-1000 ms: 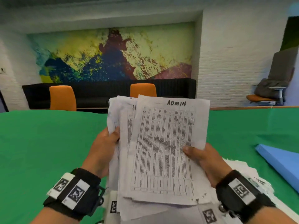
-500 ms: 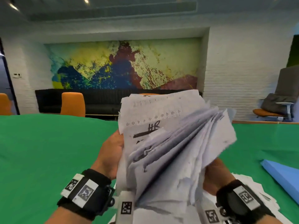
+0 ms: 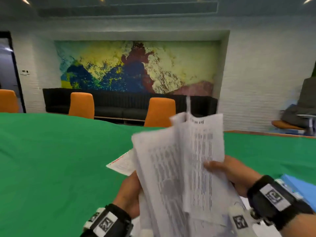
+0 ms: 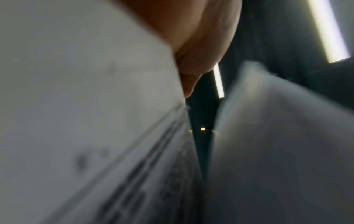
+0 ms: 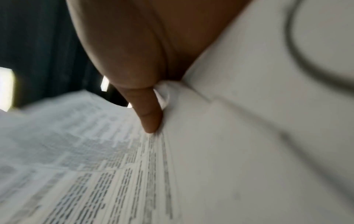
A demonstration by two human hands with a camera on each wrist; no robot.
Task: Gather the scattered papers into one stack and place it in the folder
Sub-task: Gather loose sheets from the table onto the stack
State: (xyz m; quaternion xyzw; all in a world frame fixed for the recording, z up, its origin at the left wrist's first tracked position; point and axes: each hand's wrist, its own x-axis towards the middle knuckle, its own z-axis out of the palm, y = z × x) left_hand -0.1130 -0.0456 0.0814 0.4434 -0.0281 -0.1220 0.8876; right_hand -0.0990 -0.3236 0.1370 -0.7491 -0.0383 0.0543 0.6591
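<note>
Paper stack [image 3: 179, 168] held upright between both hands.

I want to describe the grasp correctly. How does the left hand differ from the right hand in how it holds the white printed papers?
The left hand grips the white printed papers low on their left edge; the right hand grips higher on the right edge. The right thumb lies across the print; the left thumb is hidden. Both hold the papers upright above the green table.

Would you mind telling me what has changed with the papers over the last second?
The papers, flat and facing the camera a second ago, fanned apart and are now turned edge-on, shifted right. The left hand and right hand still grip them on either side. The blue folder stays on the green table.
</note>
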